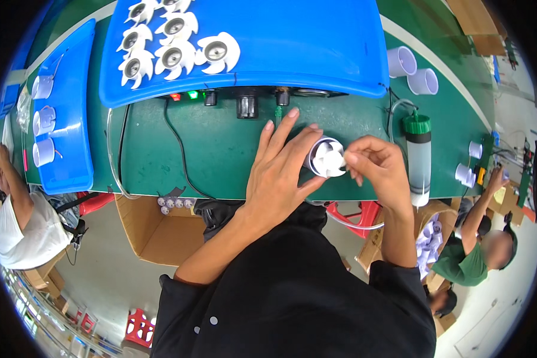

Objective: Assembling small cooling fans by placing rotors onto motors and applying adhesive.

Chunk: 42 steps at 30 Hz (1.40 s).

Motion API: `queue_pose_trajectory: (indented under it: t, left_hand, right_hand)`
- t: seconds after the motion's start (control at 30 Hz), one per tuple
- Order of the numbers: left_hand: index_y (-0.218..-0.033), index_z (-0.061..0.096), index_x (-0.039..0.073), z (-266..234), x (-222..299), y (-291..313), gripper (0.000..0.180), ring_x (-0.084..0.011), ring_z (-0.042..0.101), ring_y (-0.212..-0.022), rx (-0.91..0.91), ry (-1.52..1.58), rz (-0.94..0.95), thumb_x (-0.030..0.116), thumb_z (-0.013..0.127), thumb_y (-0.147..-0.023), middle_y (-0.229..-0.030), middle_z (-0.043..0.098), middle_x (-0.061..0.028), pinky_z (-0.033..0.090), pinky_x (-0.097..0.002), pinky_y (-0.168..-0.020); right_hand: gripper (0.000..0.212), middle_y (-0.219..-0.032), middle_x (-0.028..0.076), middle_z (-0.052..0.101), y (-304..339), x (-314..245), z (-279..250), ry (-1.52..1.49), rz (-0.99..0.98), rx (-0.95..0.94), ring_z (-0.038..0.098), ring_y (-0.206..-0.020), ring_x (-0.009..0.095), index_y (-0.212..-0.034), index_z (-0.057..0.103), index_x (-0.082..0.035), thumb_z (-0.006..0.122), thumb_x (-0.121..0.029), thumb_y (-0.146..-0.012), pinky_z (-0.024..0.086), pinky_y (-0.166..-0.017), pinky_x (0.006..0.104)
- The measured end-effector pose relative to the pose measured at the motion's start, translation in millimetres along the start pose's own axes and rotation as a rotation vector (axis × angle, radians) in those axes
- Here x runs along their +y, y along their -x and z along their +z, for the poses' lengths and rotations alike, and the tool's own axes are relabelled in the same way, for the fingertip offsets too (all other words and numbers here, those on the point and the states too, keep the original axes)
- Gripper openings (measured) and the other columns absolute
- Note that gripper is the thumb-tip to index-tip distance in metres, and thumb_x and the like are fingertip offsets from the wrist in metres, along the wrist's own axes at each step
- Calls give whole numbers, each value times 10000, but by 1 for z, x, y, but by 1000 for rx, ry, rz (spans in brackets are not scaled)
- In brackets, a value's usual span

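A white cylindrical fan housing (309,160) lies near the front edge of the green bench, its mouth turned toward me. Inside that mouth sits a white bladed fan wheel (328,159). My left hand (280,164) is wrapped round the housing from the left, thumb below and fingers above. At the right side of the rim, my right hand (377,166) is closed with thumb and forefinger pinched beside the blades. Whatever those fingertips hold, if anything, is hidden. Just right of that hand stands a clear syringe barrel (419,167) with a green cap and a thin tip.
Several white fan wheels (175,27) rest on the blue tray (304,42), above a black knob (247,106). Another blue tray (74,131) at left bears white housings (43,153). More housings (423,81) stand at right. Cardboard boxes (155,235) sit below; co-workers are on both sides.
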<state>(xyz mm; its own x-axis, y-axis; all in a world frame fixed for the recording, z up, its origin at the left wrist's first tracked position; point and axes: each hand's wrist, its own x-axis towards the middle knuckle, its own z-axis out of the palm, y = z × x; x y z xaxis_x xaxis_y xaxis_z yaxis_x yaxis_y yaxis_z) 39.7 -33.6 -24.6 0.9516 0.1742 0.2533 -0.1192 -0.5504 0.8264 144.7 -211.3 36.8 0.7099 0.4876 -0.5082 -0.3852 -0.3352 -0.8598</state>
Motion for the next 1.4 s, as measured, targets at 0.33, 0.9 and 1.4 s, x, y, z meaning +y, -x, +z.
queue_pose_trajectory:
  t: [0.33,0.9,1.4]
  left_hand:
    - [-1308,544,37,1,0,2,661,-357,367,-1428,5,-55,3,151,834,-724,-1338,603,-115,279,-583,-1122]
    - [-1278,585,56,-1,-1,1,655,-358,390,-1415,6,-2,-41,92,851,-681,-1323,626,-93,242,-578,-1148]
    - [-1245,594,19,-233,-67,52,521,-213,598,-1032,864,-185,-539,103,816,-782,-1180,610,-102,493,-352,-920]
  right_hand:
    - [94,-800,-1,627,5,-7,28,221,-251,182,531,-698,42,-960,665,3,703,-58,-900,406,-622,207]
    - [273,-567,116,500,22,-32,34,671,-488,173,469,-489,246,-638,558,16,702,-51,-860,345,-475,354]
    - [263,-600,124,500,-20,61,17,716,-597,448,437,-500,257,-659,547,16,659,-29,-893,331,-491,374]
